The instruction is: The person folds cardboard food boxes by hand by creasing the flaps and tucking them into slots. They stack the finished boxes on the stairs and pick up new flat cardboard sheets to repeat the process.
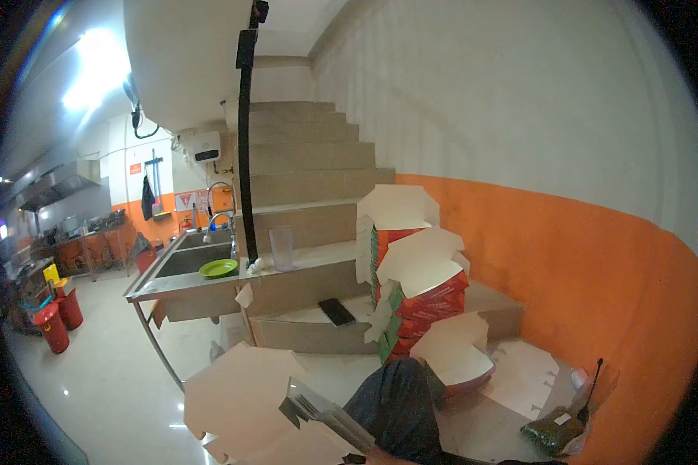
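At the bottom edge, a small part of my right hand [380, 457] shows beside a folded strip of pale card [329, 415]; its fingers are cut off or hidden, so its grip cannot be made out. My left hand is out of view. The strip lies along a large flat sheet of white card [236, 391] with cut corners. My raised knee [395, 399] in dark trousers is just right of the strip. Beyond it, folded red and green boxes [434, 306] stand stacked on the steps with white flaps spread open.
A black phone [337, 311] lies on a stair [310, 335]. Left of it, a metal sink [194, 260] holds a green plate [218, 268] near a clear container [282, 248]. Another card [520, 376] and a dark green packet [554, 432] are at right.
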Demonstrator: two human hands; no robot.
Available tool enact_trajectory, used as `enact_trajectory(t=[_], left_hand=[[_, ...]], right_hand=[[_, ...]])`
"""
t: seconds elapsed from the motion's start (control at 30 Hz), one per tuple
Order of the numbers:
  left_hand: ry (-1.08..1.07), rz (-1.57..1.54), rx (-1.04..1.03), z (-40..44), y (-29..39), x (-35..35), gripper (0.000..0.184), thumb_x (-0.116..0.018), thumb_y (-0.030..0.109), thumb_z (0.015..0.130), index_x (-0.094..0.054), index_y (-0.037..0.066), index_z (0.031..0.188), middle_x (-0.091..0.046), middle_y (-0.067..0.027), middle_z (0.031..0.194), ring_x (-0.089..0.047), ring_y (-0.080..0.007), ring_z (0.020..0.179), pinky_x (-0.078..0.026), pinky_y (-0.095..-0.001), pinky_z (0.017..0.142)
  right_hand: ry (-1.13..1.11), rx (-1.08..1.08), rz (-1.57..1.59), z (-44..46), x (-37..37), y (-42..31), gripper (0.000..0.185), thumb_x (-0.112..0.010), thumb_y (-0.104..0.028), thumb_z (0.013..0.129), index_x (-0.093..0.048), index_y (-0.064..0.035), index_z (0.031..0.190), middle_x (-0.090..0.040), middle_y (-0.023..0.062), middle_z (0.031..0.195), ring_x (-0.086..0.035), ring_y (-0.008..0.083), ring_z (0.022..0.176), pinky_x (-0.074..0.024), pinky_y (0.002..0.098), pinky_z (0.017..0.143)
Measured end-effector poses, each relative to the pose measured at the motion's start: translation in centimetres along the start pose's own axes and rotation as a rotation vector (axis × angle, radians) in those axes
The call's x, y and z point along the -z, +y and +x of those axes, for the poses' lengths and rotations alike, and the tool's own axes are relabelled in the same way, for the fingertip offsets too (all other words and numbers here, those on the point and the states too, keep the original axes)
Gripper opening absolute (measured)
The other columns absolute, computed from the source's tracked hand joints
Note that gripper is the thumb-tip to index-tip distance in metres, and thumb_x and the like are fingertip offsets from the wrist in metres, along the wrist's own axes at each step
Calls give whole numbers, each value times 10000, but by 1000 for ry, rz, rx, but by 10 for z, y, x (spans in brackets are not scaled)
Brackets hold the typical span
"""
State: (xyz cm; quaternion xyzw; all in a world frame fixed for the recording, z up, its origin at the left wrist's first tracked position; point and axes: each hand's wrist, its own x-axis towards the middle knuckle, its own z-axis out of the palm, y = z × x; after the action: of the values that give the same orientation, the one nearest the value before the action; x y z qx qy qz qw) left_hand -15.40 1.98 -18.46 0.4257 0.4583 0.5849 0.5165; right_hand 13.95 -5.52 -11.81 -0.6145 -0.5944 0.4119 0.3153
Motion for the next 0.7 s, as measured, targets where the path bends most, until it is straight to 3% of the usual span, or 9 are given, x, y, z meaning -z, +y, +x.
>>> enact_trajectory(t=[0.1,0.2,0.27,0.33,0.4,0.47,0.5,0.53,0.7], left_hand=[[83,-123,-105,-3,23,-20,447,-690,141,735,-522,-43,1106,-577,-152,1007,-563,-247,887,-489,-355,719],[75,30,-61,11,28,-23,459,-687,139,738,-512,-52,1117,-570,-172,1016,-563,-262,878,-488,-359,732],[37,-77,-141,24,38,-40,483,-696,140,733,-502,-54,1131,-562,-181,1042,-562,-267,883,-488,-360,740],[19,-105,-115,19,52,-56,502,-705,139,727,-495,-53,1140,-555,-183,1065,-558,-269,898,-486,-361,756],[23,-78,-15,13,70,-78,516,-716,137,720,-491,-52,1143,-550,-180,1085,-554,-270,923,-481,-364,778],[46,22,-78,37,14,-78,543,-727,130,706,-485,-50,1158,-549,-177,1092,-551,-276,937,-471,-370,803],[60,69,-115,36,22,-87,557,-733,127,699,-482,-49,1165,-548,-176,1096,-550,-279,944,-466,-374,815],[68,-142,-203,16,27,-96,576,-727,132,702,-477,-49,1189,-553,-166,1104,-546,-273,958,-457,-372,827],[-53,201,38,19,21,-75,543,-705,157,726,-492,-55,1178,-567,-155,1095,-544,-257,976,-451,-355,827]], right_hand=[[-101,-30,-31,3,13,-13,637,-747,-339,712,-482,-60,1221,-509,124,1162,-466,230,1093,-384,366,914],[-319,-110,-99,-3,52,-56,572,-703,-409,741,-530,-76,1173,-550,130,1080,-501,178,1029,-405,339,872],[-28,117,31,11,53,-31,624,-660,-476,763,-543,14,1131,-589,151,1059,-534,196,1023,-425,328,876],[-45,99,66,24,72,-16,629,-667,-467,772,-547,58,1098,-609,148,1017,-549,195,997,-442,318,857],[25,85,171,56,80,33,564,-641,-415,810,-527,45,1117,-596,94,984,-540,164,922,-436,307,827],[179,114,376,63,79,46,479,-593,-353,861,-516,27,1143,-572,55,968,-520,138,885,-422,288,811],[242,165,468,63,84,43,431,-581,-328,874,-535,21,1123,-567,29,926,-514,118,851,-424,271,786],[307,217,559,63,89,40,386,-568,-303,886,-554,15,1104,-561,4,883,-509,97,817,-425,255,760],[166,21,288,63,106,40,389,-500,-319,924,-563,21,1102,-569,-8,875,-510,83,768,-424,229,721]])
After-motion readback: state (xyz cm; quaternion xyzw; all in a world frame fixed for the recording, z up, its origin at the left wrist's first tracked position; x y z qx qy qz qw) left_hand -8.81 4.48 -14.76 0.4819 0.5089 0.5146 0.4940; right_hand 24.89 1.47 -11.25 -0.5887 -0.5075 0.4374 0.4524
